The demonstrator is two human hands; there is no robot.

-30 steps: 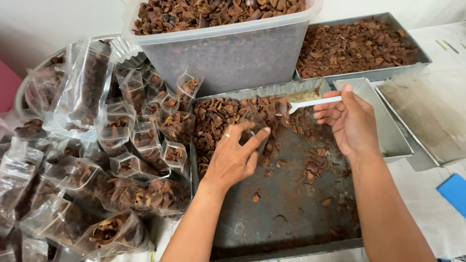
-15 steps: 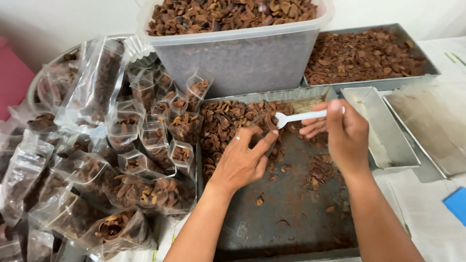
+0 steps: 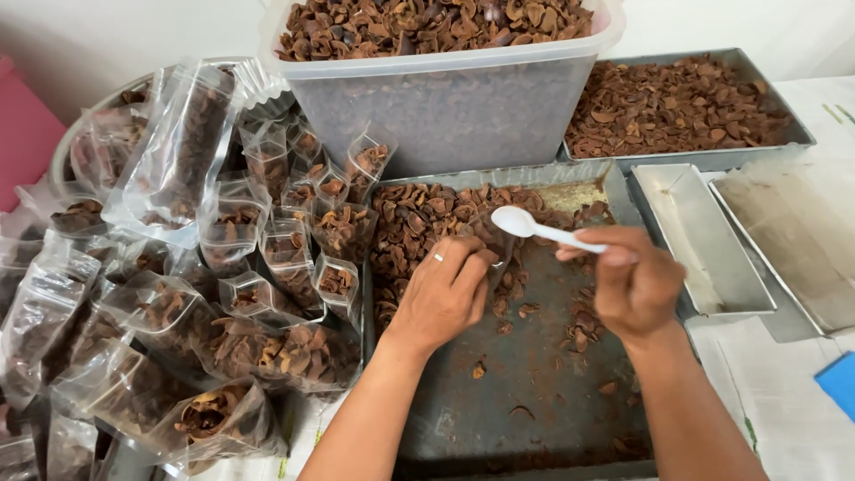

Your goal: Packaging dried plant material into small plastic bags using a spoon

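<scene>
Fingers (image 3: 614, 254) of the right hand (image 3: 637, 285) pinch the handle of a white plastic spoon (image 3: 543, 230), bowl pointing left, held just above the dried brown pieces (image 3: 427, 218). Left hand (image 3: 443, 294) fingers curled, pressed together, tips down on the pile's edge; can't tell whether they grip a small clear bag there.

Head view, landmark = dark metal tray (image 3: 525, 392):
- Pile of brown pieces fills the tray's far-left part; loose bits scattered over its middle, near end mostly bare.
- Both hands over the tray's middle, left hand just left of the spoon bowl.
- Filled clear pouches (image 3: 267, 294) heaped left of the tray, touching its left edge.
- Big translucent tub (image 3: 445, 98) full of the same pieces, right behind the tray.
- Second metal tray (image 3: 686, 107) of pieces behind-right.
- Empty small metal pan (image 3: 699, 236) just right of the tray; larger pale tray (image 3: 793, 232) beyond it.
- Blue thing (image 3: 837, 383) far right on the surface.
</scene>
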